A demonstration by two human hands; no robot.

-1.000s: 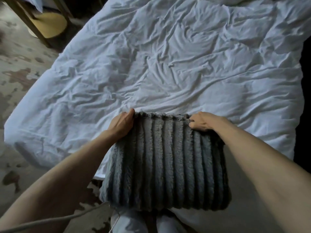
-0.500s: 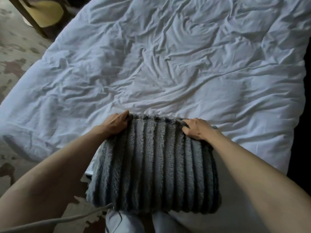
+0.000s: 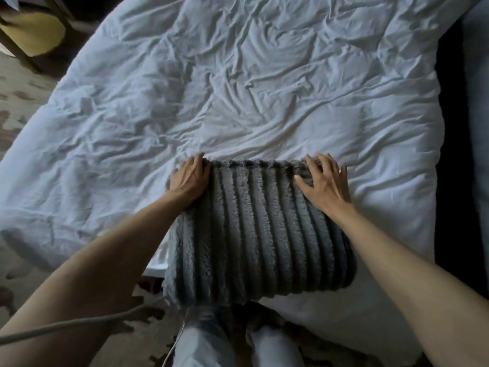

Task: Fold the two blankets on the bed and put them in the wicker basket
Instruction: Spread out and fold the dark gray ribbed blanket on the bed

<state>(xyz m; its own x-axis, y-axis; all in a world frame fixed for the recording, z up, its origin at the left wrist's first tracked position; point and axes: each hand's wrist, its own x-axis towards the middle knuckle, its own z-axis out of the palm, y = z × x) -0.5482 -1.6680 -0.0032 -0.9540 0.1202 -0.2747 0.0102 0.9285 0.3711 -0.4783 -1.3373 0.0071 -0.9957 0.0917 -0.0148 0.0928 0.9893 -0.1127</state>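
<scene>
Crumpled white bed (image 3: 264, 88), with a folded grey blanket (image 3: 254, 229) at its 6 o'clock edge under both hands.
Left hand (image 3: 189, 178) lies with straight fingers along the pack's 10 o'clock corner, and right hand (image 3: 324, 181) spreads flat on the 2 o'clock corner; neither grasps anything. This looks like pressing to flatten the plush layers and square the far edge so the fold keeps before lifting. The ribs run from 12 to 6 o'clock. The pack seems slightly longer across 9 to 3, though the wide lens makes that uncertain, and its near-left corner overhangs the mattress towards the person's legs. A yellow seat (image 3: 34, 35) sits at 10 o'clock and a pale cable (image 3: 79, 324) trails at 8 o'clock. Neither the wicker basket nor a second blanket is in view.
</scene>
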